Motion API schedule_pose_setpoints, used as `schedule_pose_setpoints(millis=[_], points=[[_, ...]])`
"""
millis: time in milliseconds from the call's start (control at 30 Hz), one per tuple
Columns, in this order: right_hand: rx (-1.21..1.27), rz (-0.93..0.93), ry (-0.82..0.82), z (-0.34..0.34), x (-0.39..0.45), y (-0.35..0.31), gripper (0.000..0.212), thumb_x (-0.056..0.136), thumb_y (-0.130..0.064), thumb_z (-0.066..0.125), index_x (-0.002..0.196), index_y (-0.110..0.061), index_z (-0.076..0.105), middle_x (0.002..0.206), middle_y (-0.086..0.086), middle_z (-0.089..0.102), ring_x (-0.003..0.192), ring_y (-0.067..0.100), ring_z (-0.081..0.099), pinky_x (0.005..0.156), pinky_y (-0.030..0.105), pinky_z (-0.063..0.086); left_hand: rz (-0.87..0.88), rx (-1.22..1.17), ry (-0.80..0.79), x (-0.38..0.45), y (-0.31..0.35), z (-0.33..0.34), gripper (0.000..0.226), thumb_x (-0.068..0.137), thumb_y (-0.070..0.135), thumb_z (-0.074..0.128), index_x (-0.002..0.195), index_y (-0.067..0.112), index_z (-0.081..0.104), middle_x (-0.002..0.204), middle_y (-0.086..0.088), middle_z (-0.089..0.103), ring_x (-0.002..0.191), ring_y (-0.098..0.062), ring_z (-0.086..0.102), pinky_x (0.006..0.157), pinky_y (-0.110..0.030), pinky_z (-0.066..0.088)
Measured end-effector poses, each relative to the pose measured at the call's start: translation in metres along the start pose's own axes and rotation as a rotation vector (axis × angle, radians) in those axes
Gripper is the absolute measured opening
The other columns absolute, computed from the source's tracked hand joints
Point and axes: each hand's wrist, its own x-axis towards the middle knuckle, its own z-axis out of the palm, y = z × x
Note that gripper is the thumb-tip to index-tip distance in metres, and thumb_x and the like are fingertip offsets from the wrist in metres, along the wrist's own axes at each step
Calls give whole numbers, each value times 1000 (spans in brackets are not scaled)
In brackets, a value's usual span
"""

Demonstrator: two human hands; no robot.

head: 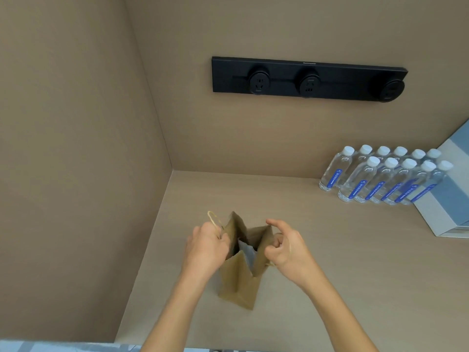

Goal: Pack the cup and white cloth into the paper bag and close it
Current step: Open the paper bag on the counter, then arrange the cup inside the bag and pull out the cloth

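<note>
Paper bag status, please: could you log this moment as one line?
paper bag: upright, mouth open | white cloth: inside | cup: not visible | left hand: on bag edge | right hand: on bag edge

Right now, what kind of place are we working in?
Probably a hotel room or office counter nook, though I can't be sure: a beige countertop set into a corner, a black power-socket rail on the wall, and rows of small water bottles beside a white box.

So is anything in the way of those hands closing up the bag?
Nothing visible. The left hand and right hand already grip the paper bag at its open top, something white sits inside below the rim, and the water bottles stand well off.
</note>
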Motion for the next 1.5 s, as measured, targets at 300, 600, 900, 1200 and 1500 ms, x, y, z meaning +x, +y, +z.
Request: schedule_pose_setpoints(millis=[300,600,900,1200,1500], points=[[-588,-214,-93,-19,-59,3,70,73,-14,45,132,-47,26,116,-1,47,88,16,50,63,28,46,81,217,-102,-6,-2,-17,53,91,41,60,49,21,36,60,2,40,78,-38,58,59,-32,35],[-899,-510,-245,-27,-52,-13,68,81,4,39,144,-21,32,125,-1,35,104,24,39,79,28,36,48,-92,-56,-12,5,-16,40,72,33,78,56,20,44,58,4,55,57,-19,52,49,-28,38],[-620,-196,-230,-11,-47,-17,32,85,-35,28,70,-21,52,66,-2,55,60,20,55,50,33,46,133,-367,-134,-46,-15,-17,36,80,-1,74,69,34,73,104,8,49,83,8,48,67,-1,35],[-697,-104,-108,-5,-50,-11,15,81,-6,42,83,-21,45,65,-2,49,59,22,49,42,31,33,291,-99,-198,-62,-17,-33,56,84,-22,45,67,21,77,137,8,38,112,-12,40,92,-16,31],[-837,-224,-93,1,-65,-12,22,81,-3,55,81,-19,41,77,-3,36,62,24,37,47,34,37,-20,110,-287,-68,-15,-27,39,78,57,55,61,23,64,152,10,34,131,-21,47,85,-33,35]])
